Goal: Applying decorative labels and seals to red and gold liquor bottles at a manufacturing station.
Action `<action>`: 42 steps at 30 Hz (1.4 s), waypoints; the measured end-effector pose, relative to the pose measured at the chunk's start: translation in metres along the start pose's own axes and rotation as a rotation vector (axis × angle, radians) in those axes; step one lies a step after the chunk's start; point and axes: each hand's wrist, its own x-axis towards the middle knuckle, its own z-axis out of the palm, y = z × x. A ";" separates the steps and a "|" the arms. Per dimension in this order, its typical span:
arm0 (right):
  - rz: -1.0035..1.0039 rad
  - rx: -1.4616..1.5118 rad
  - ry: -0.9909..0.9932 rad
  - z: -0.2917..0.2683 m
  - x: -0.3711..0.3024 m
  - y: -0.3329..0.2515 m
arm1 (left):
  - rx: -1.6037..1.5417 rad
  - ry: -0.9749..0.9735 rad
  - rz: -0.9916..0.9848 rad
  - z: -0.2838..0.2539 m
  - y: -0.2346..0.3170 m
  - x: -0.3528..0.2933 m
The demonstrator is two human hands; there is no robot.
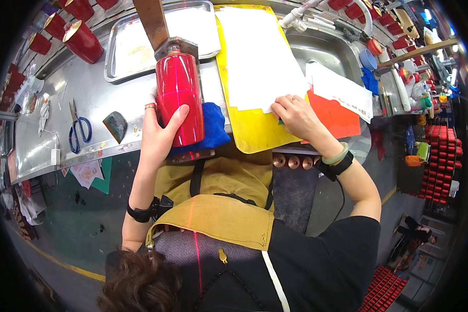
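My left hand (160, 130) is wrapped round the lower part of a glossy red cylinder (178, 99), thumb across its front. The cylinder's upper end meets a metal fixture (176, 47) on a wooden arm (152, 21). Thin laser lines cross on its surface. A blue cloth (213, 125) lies beside and partly behind the cylinder. At the lower edge of white paper sheets (262, 57) on a yellow board (260, 138), my right hand (296, 117) has its fingers closed together on the paper's corner. Their tips are partly hidden.
Blue-handled scissors (79, 130) and a dark scraper-like plate (115, 126) lie on the metal bench at left. Behind is a metal tray (117, 57). On the right are an orange-red sheet (335, 119), more white paper (343, 93) and a sink (322, 49). Red vessels (82, 44) line the back.
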 end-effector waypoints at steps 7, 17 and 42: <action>-0.007 0.057 -0.033 -0.001 0.004 0.010 | 0.020 -0.005 0.027 -0.003 -0.005 0.002; 0.503 -0.091 0.610 -0.059 0.092 0.115 | -0.004 -0.015 -0.029 -0.004 -0.004 0.001; 0.970 1.067 0.164 0.026 0.074 0.218 | -0.097 -0.060 0.013 -0.003 -0.001 0.004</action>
